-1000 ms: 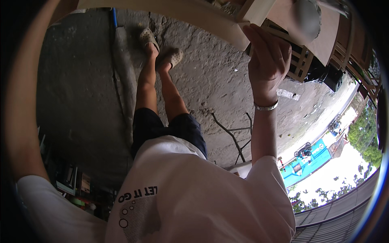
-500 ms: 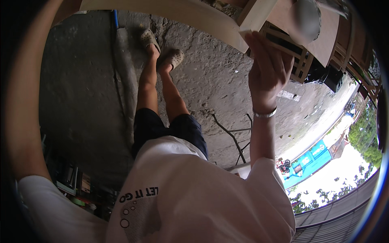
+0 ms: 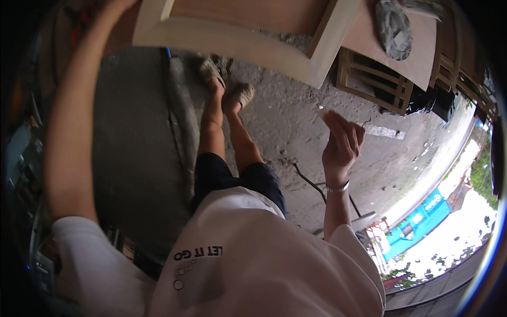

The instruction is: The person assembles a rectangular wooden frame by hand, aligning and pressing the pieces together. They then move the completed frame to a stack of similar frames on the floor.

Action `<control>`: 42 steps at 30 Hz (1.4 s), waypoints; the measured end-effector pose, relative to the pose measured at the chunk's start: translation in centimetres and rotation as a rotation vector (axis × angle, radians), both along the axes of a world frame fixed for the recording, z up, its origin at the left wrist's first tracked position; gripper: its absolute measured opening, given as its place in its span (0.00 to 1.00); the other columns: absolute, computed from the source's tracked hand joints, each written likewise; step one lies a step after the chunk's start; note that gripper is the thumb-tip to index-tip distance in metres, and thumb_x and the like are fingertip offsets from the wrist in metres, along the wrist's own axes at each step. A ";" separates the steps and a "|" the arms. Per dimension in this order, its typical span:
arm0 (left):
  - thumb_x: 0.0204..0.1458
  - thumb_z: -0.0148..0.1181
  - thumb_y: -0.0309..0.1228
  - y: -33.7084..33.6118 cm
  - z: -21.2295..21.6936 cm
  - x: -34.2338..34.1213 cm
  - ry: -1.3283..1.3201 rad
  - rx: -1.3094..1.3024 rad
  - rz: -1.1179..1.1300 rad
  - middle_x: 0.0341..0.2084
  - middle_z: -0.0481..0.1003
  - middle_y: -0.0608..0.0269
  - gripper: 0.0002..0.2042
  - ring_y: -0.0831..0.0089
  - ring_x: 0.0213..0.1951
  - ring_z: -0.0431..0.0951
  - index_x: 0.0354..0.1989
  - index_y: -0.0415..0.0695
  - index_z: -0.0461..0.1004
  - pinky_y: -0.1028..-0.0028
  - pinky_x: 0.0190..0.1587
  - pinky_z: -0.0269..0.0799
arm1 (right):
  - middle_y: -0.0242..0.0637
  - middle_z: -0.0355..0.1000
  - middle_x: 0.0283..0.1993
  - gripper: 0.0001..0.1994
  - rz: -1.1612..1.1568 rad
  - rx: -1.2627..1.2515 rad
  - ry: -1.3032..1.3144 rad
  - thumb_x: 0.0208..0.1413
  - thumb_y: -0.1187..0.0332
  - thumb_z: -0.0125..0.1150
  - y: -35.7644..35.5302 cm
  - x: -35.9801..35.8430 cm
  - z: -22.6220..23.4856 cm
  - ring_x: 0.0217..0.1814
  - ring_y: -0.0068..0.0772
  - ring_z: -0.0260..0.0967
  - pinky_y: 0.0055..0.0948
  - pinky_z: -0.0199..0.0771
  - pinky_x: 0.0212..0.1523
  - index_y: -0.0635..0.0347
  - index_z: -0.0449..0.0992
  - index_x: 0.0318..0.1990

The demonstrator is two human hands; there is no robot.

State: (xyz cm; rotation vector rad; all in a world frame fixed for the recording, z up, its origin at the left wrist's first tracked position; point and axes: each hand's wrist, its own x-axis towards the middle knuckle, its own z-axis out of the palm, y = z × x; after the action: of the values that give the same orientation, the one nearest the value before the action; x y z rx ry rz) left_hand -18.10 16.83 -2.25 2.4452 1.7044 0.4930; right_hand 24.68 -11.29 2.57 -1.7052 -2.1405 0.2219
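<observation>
Here's the wooden frame [image 3: 227,43], up ahead at the top of my view: smooth, pale, square-cornered, its near rail running left to right and dipping toward the right corner, a side rail angling up and away. My left hand [image 3: 122,3] is cut off beside its left end, so I can't tell its grip. My right fingers, on the right hand [image 3: 340,150], are bunched narrow, apart from the wood, seemingly on a blurred pale bit [image 3: 321,113]. Right of that, a grey, rough oval mass [image 3: 388,24] rests on a thin panel [image 3: 417,66]; below, gritty floor [image 3: 296,116].
</observation>
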 end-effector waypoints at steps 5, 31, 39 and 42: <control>0.64 0.50 0.40 2.4 0.0 0.3 -0.165 0.252 -0.356 0.60 0.71 0.54 0.19 0.53 0.63 0.67 0.62 0.50 0.71 0.60 0.66 0.60 | 0.33 0.79 0.45 0.08 -0.682 -0.424 1.114 0.65 0.74 0.54 -3.8 -3.5 0.6 0.45 0.25 0.73 0.26 0.71 0.43 0.61 0.79 0.46; 0.58 0.62 0.42 -4.6 3.4 5.0 -0.898 -0.770 0.325 0.23 0.69 0.64 0.18 0.74 0.28 0.68 0.32 0.38 0.70 0.70 0.33 0.67 | 0.39 0.74 0.53 0.05 -0.595 -0.207 2.025 0.67 0.70 0.53 6.3 -11.3 3.4 0.63 0.38 0.68 0.44 0.65 0.65 0.58 0.72 0.47; 0.64 0.55 0.45 -14.5 6.3 6.8 -1.125 -1.008 0.711 0.28 0.71 0.61 0.19 0.77 0.28 0.71 0.38 0.37 0.72 0.73 0.28 0.71 | 0.36 0.73 0.54 0.06 -0.679 -0.621 1.734 0.65 0.73 0.55 8.3 -6.2 2.3 0.57 0.28 0.70 0.31 0.69 0.61 0.62 0.74 0.46; 0.65 0.53 0.43 -17.4 3.1 7.1 -0.993 -0.861 0.683 0.29 0.71 0.60 0.18 0.76 0.28 0.72 0.39 0.37 0.72 0.73 0.30 0.72 | 0.35 0.76 0.39 0.05 -0.618 -0.512 0.842 0.59 0.75 0.60 12.3 1.0 6.3 0.37 0.24 0.70 0.27 0.71 0.40 0.65 0.77 0.41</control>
State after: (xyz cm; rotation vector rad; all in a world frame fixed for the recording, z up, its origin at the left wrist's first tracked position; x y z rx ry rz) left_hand -11.03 -0.55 0.87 0.7613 1.6554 0.6664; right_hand 25.69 1.02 8.89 -1.9428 -0.9443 1.1320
